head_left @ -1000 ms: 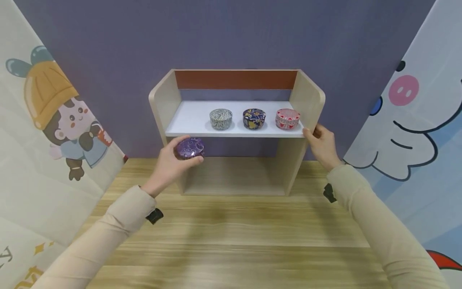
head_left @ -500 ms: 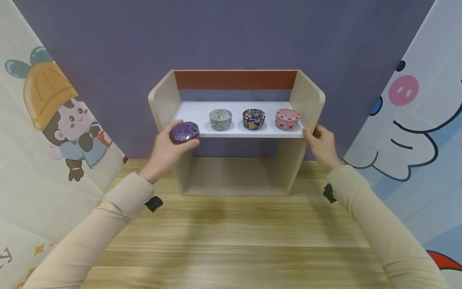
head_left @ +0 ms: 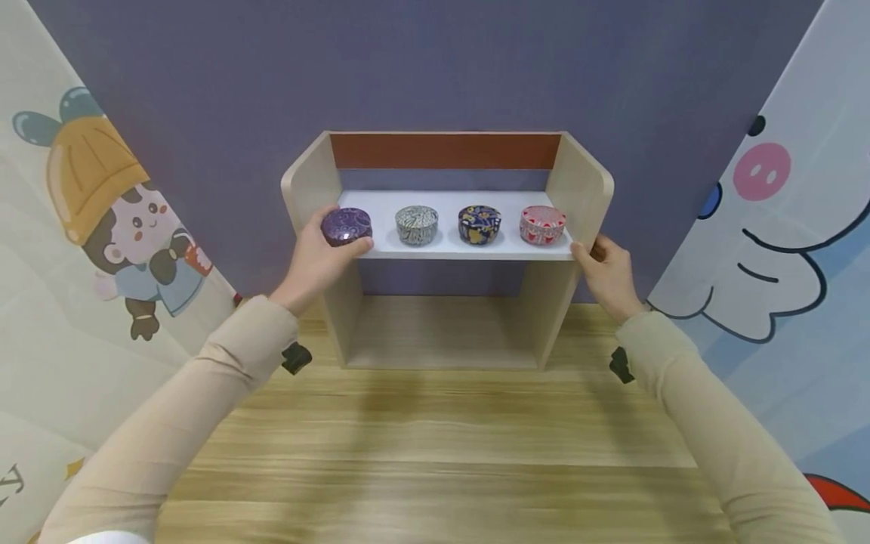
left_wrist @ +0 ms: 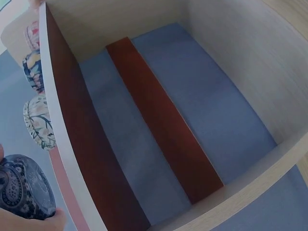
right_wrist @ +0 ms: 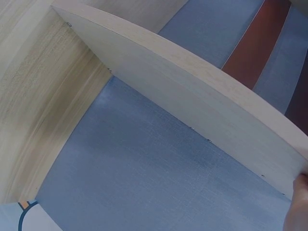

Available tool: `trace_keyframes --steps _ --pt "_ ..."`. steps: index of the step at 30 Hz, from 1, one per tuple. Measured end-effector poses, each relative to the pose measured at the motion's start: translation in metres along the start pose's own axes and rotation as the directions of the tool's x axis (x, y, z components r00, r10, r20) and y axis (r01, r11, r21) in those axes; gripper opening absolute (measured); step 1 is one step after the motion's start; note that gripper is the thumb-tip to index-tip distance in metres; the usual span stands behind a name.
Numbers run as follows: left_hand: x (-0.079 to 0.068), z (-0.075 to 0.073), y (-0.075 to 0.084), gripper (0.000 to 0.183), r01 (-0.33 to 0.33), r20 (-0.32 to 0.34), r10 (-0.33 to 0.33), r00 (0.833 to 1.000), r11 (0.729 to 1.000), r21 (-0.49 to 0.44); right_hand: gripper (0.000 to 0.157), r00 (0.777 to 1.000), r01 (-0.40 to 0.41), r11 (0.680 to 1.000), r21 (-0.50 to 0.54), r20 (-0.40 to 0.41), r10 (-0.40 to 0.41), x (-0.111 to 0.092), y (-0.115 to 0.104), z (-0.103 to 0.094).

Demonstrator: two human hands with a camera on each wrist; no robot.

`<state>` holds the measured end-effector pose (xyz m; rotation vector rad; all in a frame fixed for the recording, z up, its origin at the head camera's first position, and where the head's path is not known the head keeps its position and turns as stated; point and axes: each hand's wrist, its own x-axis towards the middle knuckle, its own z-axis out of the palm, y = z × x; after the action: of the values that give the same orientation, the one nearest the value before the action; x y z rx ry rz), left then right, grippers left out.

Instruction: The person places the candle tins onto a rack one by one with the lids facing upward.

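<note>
In the head view my left hand grips a round purple patterned tin between thumb and fingers. The tin is at the left end of the white shelf board; whether its base touches the board I cannot tell. To its right stand a grey-white patterned tin, a navy and yellow floral tin and a pink tin with red hearts. My right hand pinches the front edge of the right side panel, thumb at the board's corner. In the left wrist view the purple tin shows between fingertips.
The small two-tier bookshelf stands on a wood-grain table against a blue-grey back wall. Its lower compartment lies below the tins. Cartoon-printed panels flank the table on both sides.
My left hand has lifted the purple tin from below the front edge of the white board up to the board's left end, level with the other tins. The right hand stays on the side panel.
</note>
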<state>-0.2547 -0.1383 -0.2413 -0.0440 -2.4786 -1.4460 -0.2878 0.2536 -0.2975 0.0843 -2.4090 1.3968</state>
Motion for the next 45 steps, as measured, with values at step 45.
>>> trace_keyframes --steps 45 --pt "0.043 0.007 -0.005 0.086 0.103 0.009 -0.106 0.994 0.981 0.166 0.053 1.000 0.016 1.000 -0.005 -0.002 -0.016 0.001 0.003 0.000"
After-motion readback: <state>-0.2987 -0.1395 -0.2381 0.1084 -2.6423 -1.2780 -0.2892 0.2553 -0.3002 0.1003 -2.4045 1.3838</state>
